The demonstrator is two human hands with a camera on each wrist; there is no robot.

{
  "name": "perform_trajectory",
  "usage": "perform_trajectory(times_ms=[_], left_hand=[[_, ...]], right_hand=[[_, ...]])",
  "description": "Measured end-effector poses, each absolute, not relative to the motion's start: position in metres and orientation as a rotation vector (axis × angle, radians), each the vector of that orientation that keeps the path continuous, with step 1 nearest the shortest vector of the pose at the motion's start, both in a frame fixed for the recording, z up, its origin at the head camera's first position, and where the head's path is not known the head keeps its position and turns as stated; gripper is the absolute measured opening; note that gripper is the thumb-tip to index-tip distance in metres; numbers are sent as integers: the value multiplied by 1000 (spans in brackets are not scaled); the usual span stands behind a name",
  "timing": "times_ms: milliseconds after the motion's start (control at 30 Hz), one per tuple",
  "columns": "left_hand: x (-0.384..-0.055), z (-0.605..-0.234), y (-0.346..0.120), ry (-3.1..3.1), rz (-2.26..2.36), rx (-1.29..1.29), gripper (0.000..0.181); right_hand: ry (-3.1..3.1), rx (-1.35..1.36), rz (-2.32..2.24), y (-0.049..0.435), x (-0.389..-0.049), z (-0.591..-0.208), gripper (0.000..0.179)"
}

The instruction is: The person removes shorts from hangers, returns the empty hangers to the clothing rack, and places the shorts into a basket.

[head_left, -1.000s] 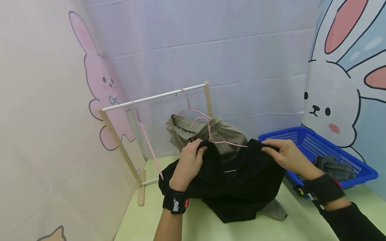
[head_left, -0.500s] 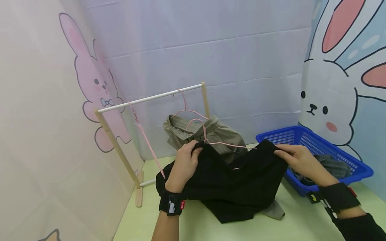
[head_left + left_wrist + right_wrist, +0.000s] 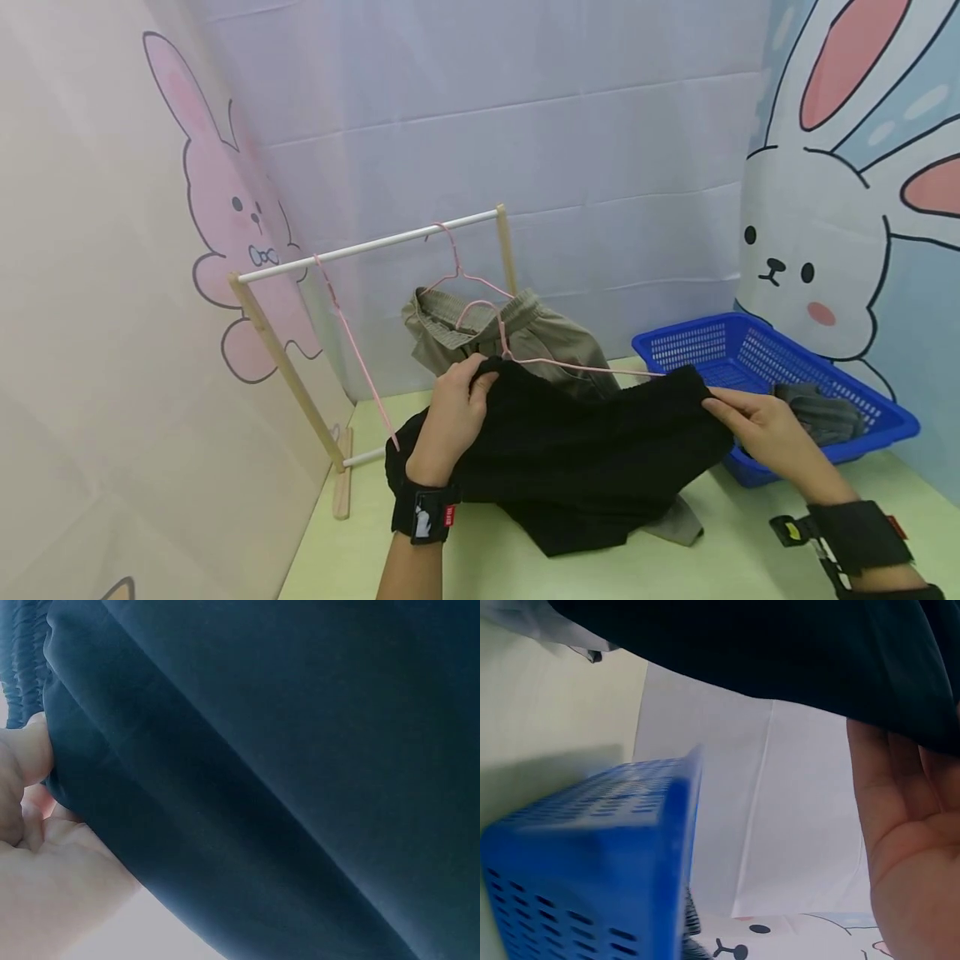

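Black pants (image 3: 592, 450) with a gathered elastic waistband are stretched wide between both hands. My left hand (image 3: 448, 417) pinches the waistband at its left part, thumb on the near side; the left wrist view shows the thumb against the dark cloth (image 3: 225, 787). At the other end, my right hand (image 3: 776, 437) pinches the waistband corner between thumb and fingers. A pink hanger (image 3: 570, 366) sits at the waistband, its hook rising above the cloth and its right arm reaching toward the right corner. The hanger's lower part is hidden by the pants.
Behind, khaki pants (image 3: 555, 342) hang from another pink hanger (image 3: 456, 267) on a rack with a white rail (image 3: 367, 245). A bare pink hanger (image 3: 352, 342) hangs at the rack's left. A blue basket (image 3: 888, 425) at right holds grey folded clothing (image 3: 821, 414).
My right hand has moved right and down, pulling the waistband wider and straighter over the hanger's right arm. My left hand keeps its grip, nearly in place.
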State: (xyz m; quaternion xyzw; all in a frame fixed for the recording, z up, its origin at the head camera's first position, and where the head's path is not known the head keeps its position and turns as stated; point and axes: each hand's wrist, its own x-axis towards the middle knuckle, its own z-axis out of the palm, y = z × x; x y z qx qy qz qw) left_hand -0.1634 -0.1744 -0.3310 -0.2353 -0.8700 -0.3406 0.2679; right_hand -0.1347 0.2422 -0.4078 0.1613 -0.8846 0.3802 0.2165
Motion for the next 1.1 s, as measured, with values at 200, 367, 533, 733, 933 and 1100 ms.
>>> perform_trajectory(times_ms=[200, 367, 533, 733, 933, 1100], left_hand=[[-163, -334, -176, -2349, -919, -624, 8], [-166, -337, -176, -2332, -914, -612, 9], [-166, -338, -176, -2307, -921, -606, 8], [-166, -341, -174, -2285, -919, -569, 8], [-165, -341, -172, -2269, -916, -530, 9], [-162, -338, -171, -2258, -947, -543, 10]], right_hand=[[-2475, 400, 1029, 238, -128, -418, 33], [-2469, 294, 1011, 230, -122, -424, 34], [-2449, 267, 1008, 227, -118, -428, 34], [-2458, 239, 1019, 222, -112, -432, 36], [-2377, 231, 995, 213, -105, -437, 30], [-2370, 265, 976, 205, -102, -444, 29]])
